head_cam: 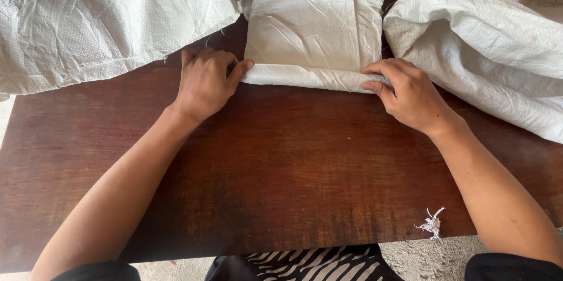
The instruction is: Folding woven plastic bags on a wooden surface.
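A white woven sack (311,23) lies folded flat at the far middle of a dark wooden table (281,164). Its near edge is rolled into a tight tube. My left hand (205,82) pinches the left end of that roll between thumb and fingers. At the right end, my right hand (407,93) grips the roll with fingers curled over it. Both forearms reach in from the near edge.
A crumpled white sack (99,17) covers the far left of the table. Another bulky white sack (487,41) lies at the far right. A small tuft of white frayed threads (432,223) rests near the front right edge.
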